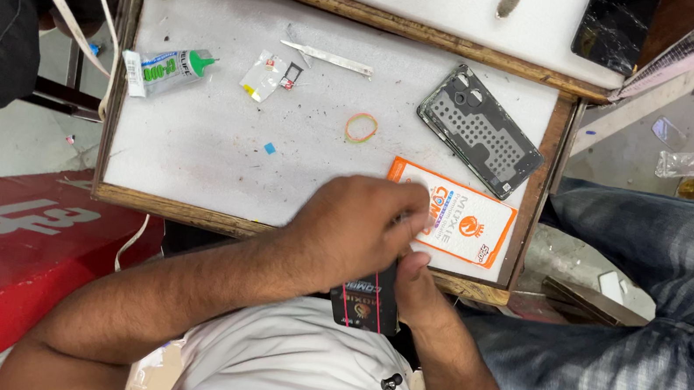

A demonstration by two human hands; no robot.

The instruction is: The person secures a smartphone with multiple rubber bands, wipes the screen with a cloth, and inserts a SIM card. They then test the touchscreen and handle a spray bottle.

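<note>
- Black small package (364,305) sat gripped by both hands, left hand (356,227) over right hand (417,283).
- One orange-and-white card (463,218) lay touching the left hand.
- One rubber band (361,127), one glue tube (164,70) lay beyond it on the worktop (194,150).

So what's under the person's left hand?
The left hand covers one end of an orange and white packet on the white tray. A black packet shows below; its top is hidden.

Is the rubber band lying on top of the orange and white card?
No, the rubber band lies on the bare white board, apart from the orange and white card.
</note>
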